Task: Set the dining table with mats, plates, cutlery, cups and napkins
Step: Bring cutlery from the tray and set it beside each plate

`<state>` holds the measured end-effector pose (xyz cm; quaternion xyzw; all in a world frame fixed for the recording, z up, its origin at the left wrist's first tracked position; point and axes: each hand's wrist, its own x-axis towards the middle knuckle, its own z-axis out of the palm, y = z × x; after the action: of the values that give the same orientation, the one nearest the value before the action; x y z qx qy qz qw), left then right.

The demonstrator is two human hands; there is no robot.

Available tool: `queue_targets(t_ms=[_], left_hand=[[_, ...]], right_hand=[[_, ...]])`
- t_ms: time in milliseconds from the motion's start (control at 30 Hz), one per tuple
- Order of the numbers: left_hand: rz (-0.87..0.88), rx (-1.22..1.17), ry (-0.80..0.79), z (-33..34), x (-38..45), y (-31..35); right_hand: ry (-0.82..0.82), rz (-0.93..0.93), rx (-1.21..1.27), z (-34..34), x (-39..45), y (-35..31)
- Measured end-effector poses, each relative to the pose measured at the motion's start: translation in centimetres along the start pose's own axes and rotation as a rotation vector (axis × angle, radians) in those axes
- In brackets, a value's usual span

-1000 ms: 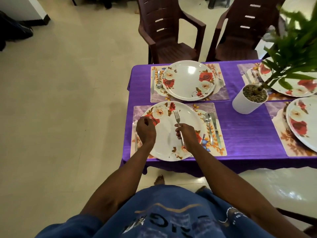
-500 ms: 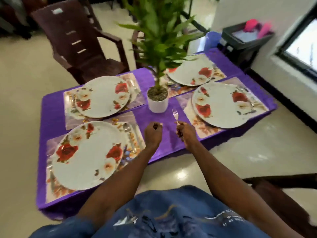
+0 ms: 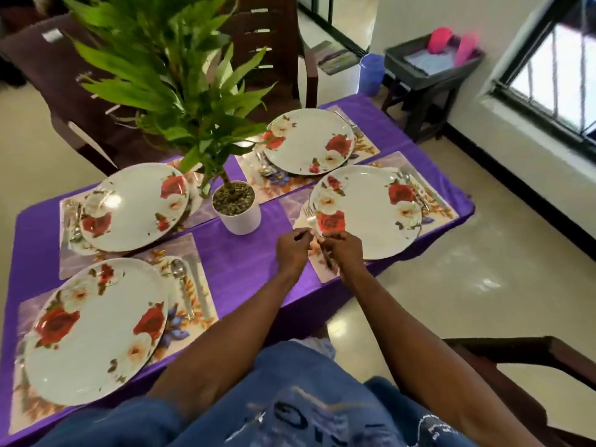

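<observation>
Right arm: stretched fwd from the lower right, forearm bare, wrist bent down over the near-left corner of the right-hand plate (image 3: 367,210).
Right hand (image 3: 342,251): knuckles up, fingers curled tight round the fork (image 3: 311,218) handle; handle end pokes out below the hand, dark, blurred.
Fork: tines point away from the person, lying over the plate's left rim, just beside the red rose print; rest of it runs back under the right hand.
Left arm: reaches fwd alongside the right, forearm bare, over the purple tablecloth (image 3: 245,266).
Left hand (image 3: 292,251): just left of the plate, nearly touching the right hand; fingers curled, thumb and forefinger tip pinched at a thin bit next to the fork shaft. Can't tell if it's the same fork or a 2nd piece, too blurred.
Mat (image 3: 322,271): under the plate, its near-left corner under both hands.
Other settings: three more rose plates on mats, well left of and behind the plate; spoon (image 3: 179,273) and knife on the near-left mat.
Plant pot (image 3: 237,208): white, left of the plate, between the settings, leaves rising high.
Chairs: dark brown, beyond the plate's far side; one arm at lower right.
</observation>
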<state>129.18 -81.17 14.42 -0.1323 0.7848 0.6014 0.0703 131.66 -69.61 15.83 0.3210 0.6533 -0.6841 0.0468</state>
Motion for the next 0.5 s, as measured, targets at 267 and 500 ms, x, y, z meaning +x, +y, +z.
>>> queue_targets(t_ms=[267, 500], left_hand=[[-0.053, -0.075, 0.084, 3.4, 5.0, 1.6], [-0.135, -0.125, 0.194, 3.4, 6.8, 1.3]], right_hand=[[-0.175, -0.058, -0.159, -0.6, 6.0, -4.5], [-0.242, 0.012, -0.275, -0.4, 9.3, -5.9]])
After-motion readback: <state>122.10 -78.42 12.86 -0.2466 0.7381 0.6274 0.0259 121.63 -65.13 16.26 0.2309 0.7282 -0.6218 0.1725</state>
